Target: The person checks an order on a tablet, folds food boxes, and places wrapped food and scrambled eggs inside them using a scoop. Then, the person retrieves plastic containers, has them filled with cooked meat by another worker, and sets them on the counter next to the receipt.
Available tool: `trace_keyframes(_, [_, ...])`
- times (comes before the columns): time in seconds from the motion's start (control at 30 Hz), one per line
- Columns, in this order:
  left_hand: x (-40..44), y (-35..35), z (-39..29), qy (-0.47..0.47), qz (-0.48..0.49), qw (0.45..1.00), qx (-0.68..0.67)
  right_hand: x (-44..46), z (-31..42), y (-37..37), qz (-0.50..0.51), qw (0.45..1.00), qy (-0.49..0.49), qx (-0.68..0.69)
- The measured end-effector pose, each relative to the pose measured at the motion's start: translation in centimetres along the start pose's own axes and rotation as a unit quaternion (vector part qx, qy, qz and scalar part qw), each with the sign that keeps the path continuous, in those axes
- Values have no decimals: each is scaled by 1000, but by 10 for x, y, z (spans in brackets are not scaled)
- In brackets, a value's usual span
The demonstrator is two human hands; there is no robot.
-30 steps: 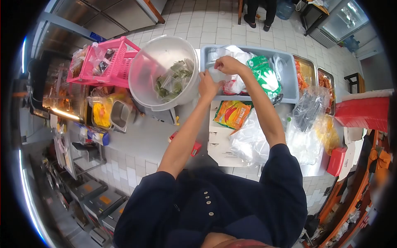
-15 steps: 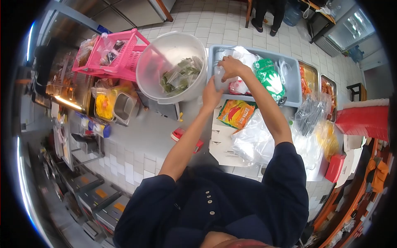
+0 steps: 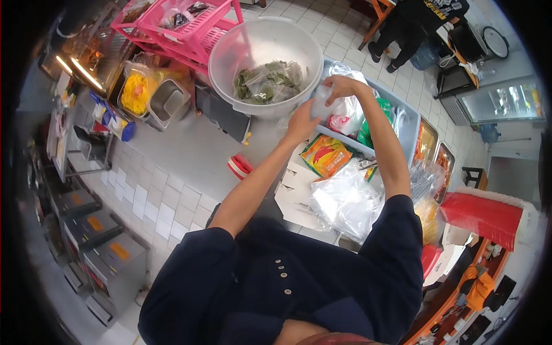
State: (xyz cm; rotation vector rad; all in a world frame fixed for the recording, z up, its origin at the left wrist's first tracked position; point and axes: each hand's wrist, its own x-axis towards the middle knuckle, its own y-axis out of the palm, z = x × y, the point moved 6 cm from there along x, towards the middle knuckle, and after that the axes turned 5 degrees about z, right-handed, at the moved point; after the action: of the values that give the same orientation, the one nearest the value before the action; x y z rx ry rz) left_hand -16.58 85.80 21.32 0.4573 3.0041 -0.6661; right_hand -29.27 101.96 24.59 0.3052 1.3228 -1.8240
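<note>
Holding translucent plastic [image 3: 322,104], right hand [image 3: 347,87] wider-spread

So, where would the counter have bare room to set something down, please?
The widest bare patch of counter lies between the steel pan and the red object. It is crowded around the light-blue tub, with the orange packet and clear bags beside it.

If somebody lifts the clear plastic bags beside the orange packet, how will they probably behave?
The clear plastic bags are likely floppy: they lie crumpled. Their film looks thin, so they are probably light. Their shiny surface may be slippery.
</note>
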Motion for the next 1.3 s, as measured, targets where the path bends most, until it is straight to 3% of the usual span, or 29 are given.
trace_keyframes(0.17, [0,2,5,1,-14,999,-32,-17,5,-3,-44,998,-36,22])
trace_keyframes(0.27, [4,0,4,53,-86,995,5,-27,5,-4,-72,995,-46,52])
trace_keyframes(0.53, [21,-2,-17,59,-57,997,-7,-33,3,-9,-108,991,-53,50])
trace_keyframes(0.67, [31,-4,-18,95,-90,991,16,-40,5,-12,-103,991,-47,78])
trace_keyframes(0.73, [32,-3,-18,55,-84,994,30,-35,-2,-8,-113,989,-65,71])
trace_keyframes(0.83, [31,-4,-18,90,-108,989,37,-38,-1,-12,-123,986,-80,80])
trace_keyframes(0.97, [29,-3,-20,84,-128,987,54,-48,1,-30,-118,987,-31,105])
trace_keyframes(1.07, [28,4,-7,64,-73,994,56,-52,-15,-26,-134,982,-42,130])
trace_keyframes(1.17, [26,11,-2,38,-89,993,73,-66,-22,-29,-159,977,-53,130])
trace_keyframes(1.23, [13,7,-21,43,-93,994,43,-85,-15,-31,-204,965,-73,146])
trace_keyframes(1.3, [0,-5,-46,52,-96,994,17,-105,-4,-29,-179,966,-65,174])
